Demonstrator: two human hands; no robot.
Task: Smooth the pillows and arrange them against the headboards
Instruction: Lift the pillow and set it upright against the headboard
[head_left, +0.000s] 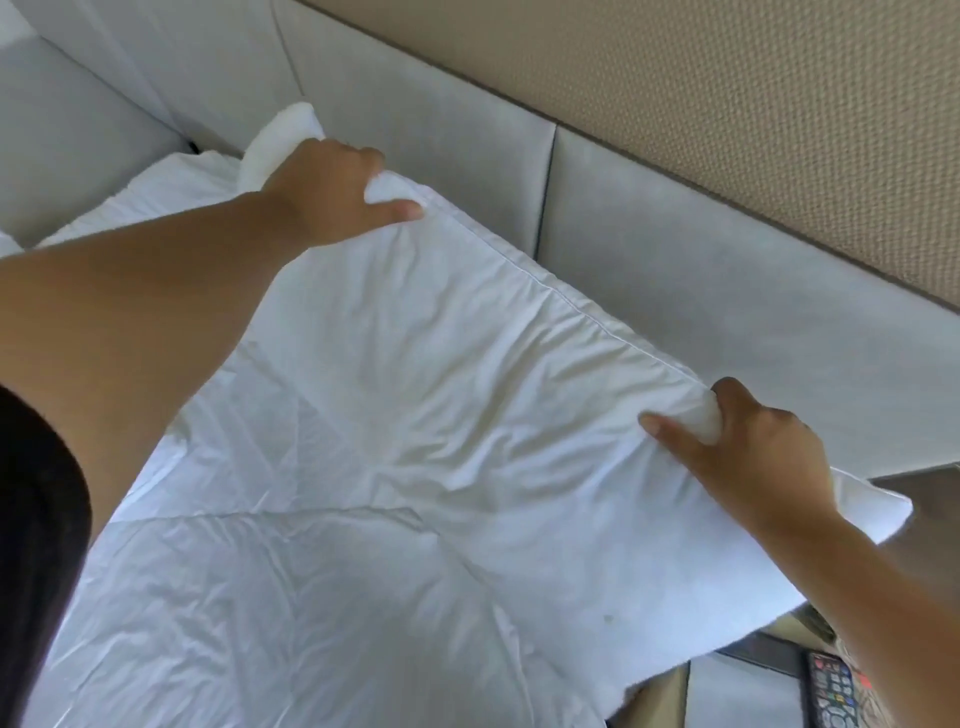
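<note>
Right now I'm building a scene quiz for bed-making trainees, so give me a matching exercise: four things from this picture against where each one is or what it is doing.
Things
1. left hand
2. right hand
3. headboard
4. remote control

Places or states
A. grey padded panels behind the pillow
B. lying off the bed, bottom right
C. gripping the pillow's far left corner
D. gripping the pillow's right edge

Pairs: 1-C, 2-D, 3-A, 4-B

Wall (753, 104): beige, woven texture, above the padded grey panels.
Duvet (260, 597): white, creased, covers the bed surface.
Remote control (831, 693): dark body, coloured buttons, lower right, beside the bed, partly hidden.
</note>
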